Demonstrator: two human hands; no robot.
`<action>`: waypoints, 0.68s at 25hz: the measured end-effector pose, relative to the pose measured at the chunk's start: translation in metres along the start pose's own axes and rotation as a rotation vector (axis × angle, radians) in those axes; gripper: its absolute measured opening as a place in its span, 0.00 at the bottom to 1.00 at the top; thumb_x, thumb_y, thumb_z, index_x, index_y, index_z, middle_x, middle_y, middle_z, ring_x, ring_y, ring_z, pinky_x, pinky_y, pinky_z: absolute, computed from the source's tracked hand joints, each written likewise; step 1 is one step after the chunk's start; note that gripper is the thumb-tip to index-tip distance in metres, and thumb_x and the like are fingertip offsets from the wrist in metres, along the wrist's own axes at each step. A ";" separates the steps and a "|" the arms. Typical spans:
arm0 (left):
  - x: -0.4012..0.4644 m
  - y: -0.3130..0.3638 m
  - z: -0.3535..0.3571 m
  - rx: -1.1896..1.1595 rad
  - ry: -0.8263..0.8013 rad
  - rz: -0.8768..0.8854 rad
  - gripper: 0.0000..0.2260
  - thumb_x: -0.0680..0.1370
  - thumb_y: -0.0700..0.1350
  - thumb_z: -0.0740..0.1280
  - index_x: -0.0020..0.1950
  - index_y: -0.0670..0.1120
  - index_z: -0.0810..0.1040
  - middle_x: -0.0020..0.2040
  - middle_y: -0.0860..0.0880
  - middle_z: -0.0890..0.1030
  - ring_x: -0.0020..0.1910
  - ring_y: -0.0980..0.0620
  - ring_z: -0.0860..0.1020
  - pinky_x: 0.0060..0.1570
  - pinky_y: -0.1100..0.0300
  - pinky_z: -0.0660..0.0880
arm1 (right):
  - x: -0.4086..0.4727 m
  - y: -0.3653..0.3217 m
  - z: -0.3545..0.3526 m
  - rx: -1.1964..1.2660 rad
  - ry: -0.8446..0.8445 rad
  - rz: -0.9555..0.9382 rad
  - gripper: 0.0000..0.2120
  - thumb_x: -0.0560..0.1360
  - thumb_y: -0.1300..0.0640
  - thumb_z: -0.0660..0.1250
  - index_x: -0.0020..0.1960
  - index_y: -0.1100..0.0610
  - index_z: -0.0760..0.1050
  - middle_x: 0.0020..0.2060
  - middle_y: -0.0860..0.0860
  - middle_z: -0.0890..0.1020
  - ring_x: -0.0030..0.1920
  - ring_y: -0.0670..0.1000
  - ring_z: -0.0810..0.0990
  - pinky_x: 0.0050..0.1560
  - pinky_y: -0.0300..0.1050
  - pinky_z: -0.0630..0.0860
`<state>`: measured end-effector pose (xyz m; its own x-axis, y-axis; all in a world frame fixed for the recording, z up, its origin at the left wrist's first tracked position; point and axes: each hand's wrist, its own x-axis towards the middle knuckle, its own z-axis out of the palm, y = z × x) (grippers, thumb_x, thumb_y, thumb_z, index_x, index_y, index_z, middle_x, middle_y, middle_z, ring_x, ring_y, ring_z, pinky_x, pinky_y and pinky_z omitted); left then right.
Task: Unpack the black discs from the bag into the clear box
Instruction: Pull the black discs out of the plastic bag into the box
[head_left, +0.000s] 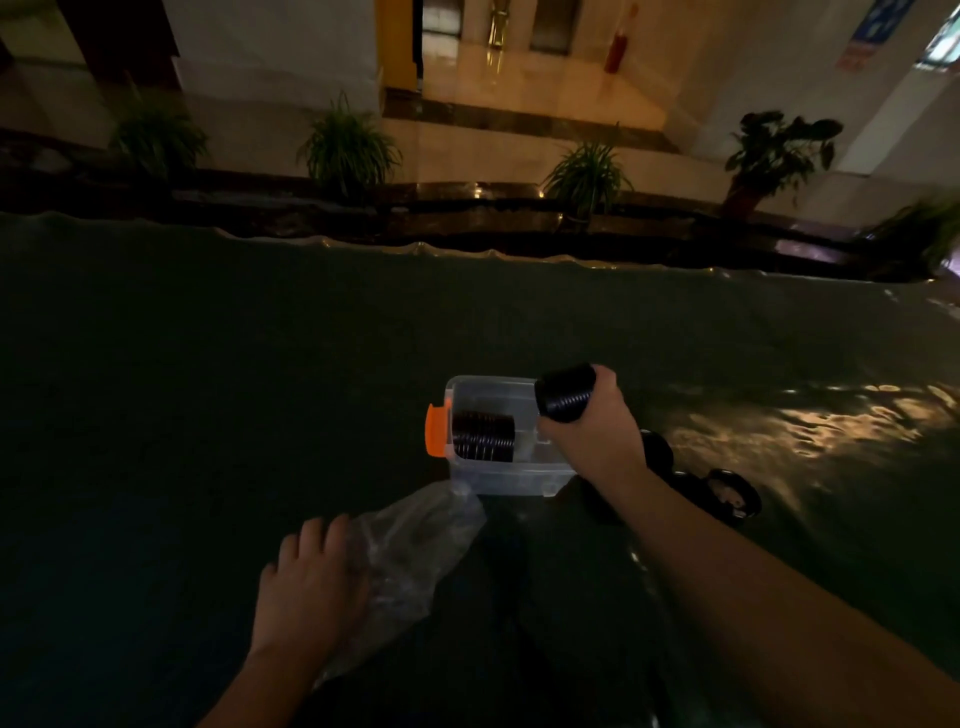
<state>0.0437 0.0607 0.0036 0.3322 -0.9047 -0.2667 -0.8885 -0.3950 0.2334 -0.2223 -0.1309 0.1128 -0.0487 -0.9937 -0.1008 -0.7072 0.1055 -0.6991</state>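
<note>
Right hand: the right hand (587, 431) closes around a stack of black discs (565, 392), held over the near-right rim of the clear box (511, 475).
Stack axis: it runs left and away, its free end over the box opening.
Box: a row of discs (483, 435) already stands on edge by the orange latch (435, 430).
Left hand: the left hand (311, 582) presses flat, fingers spread, on the slack bag (415, 545) on the table (208, 389).
Nearer hand: the right, touching the box.
</note>
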 end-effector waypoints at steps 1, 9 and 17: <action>-0.002 0.004 -0.001 -0.014 -0.009 -0.009 0.41 0.71 0.69 0.69 0.78 0.56 0.56 0.76 0.48 0.64 0.72 0.48 0.68 0.67 0.47 0.72 | 0.014 -0.001 0.004 -0.031 -0.010 0.046 0.45 0.68 0.55 0.82 0.77 0.49 0.60 0.68 0.51 0.76 0.67 0.55 0.77 0.63 0.59 0.78; -0.012 0.034 -0.002 -0.088 -0.037 -0.080 0.42 0.71 0.71 0.65 0.80 0.59 0.51 0.81 0.52 0.57 0.78 0.50 0.60 0.74 0.46 0.64 | 0.074 0.025 0.064 -0.178 -0.127 0.200 0.46 0.65 0.51 0.83 0.76 0.56 0.62 0.65 0.55 0.77 0.63 0.57 0.78 0.63 0.58 0.78; -0.018 0.060 0.004 -0.031 0.066 -0.031 0.36 0.76 0.71 0.57 0.81 0.60 0.51 0.82 0.55 0.54 0.80 0.52 0.56 0.77 0.49 0.59 | 0.106 0.037 0.078 -0.247 -0.370 0.269 0.50 0.69 0.46 0.82 0.79 0.59 0.57 0.71 0.59 0.74 0.68 0.59 0.76 0.57 0.53 0.74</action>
<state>-0.0168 0.0542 0.0192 0.3804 -0.9002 -0.2119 -0.8677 -0.4267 0.2549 -0.1980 -0.2295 0.0211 -0.0305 -0.8482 -0.5289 -0.8517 0.2989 -0.4303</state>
